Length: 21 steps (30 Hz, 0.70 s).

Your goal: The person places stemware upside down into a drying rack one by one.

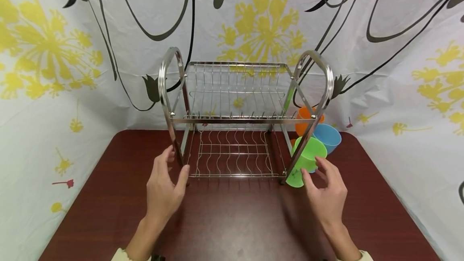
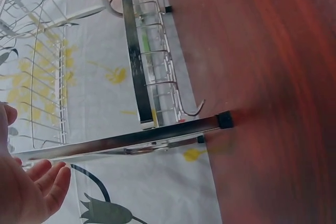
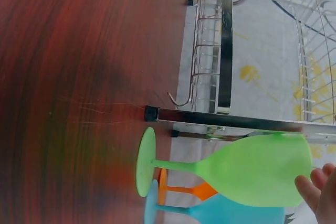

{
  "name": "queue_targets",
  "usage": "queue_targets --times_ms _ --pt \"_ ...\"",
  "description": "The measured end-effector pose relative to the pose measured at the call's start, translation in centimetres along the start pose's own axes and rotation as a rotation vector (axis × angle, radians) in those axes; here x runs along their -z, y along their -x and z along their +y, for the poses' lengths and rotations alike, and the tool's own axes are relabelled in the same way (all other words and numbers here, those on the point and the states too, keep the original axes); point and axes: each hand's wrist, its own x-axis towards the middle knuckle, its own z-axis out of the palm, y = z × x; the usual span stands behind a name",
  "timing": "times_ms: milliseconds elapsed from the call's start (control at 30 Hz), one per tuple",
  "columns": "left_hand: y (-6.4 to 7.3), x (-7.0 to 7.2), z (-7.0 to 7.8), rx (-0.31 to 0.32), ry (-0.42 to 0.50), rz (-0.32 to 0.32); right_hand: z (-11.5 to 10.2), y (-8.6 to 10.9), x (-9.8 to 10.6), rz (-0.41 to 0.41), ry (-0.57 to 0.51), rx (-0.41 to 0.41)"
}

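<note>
A two-tier metal dish rack (image 1: 243, 121) stands upright on the dark red-brown table. My left hand (image 1: 164, 186), fingers spread apart from the thumb, is beside the rack's left front leg and holds nothing; whether it touches the leg is unclear. On the other side, my right hand (image 1: 328, 194) hovers near the rim of a green plastic goblet (image 3: 257, 169), thumb and fingers apart. This goblet stands upright close to the rack's right front leg. Behind it are a blue goblet (image 1: 329, 135) and an orange goblet (image 1: 303, 127), both partly hidden.
Both the upper tier (image 1: 235, 88) and the wavy-wired lower tier (image 1: 232, 152) of the rack hold nothing. A white cloth (image 1: 116, 51) with yellow and dark plant prints hangs behind and beside the table (image 1: 232, 220). The rack's legs end in black feet (image 3: 151, 113).
</note>
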Motion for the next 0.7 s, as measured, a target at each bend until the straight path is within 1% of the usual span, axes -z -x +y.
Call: queue_targets --times_ms 133,333,467,600,700 --pt "-0.8 0.0 0.0 0.002 0.019 0.010 0.4 0.1 0.1 0.007 -0.011 -0.122" --pt "-1.8 -0.2 0.2 -0.021 0.038 -0.001 1.0 0.2 0.0 0.025 0.026 -0.218" --pt "-2.2 -0.3 0.2 -0.004 0.045 -0.003 1.0 0.0 -0.2 0.024 0.049 -0.281" --pt "-2.5 -0.5 0.2 0.030 0.053 -0.016 1.2 -0.2 -0.4 0.017 0.060 -0.357" --pt "-2.8 -0.6 0.2 0.050 0.087 -0.005 1.4 -0.3 -0.5 -0.009 0.066 -0.422"
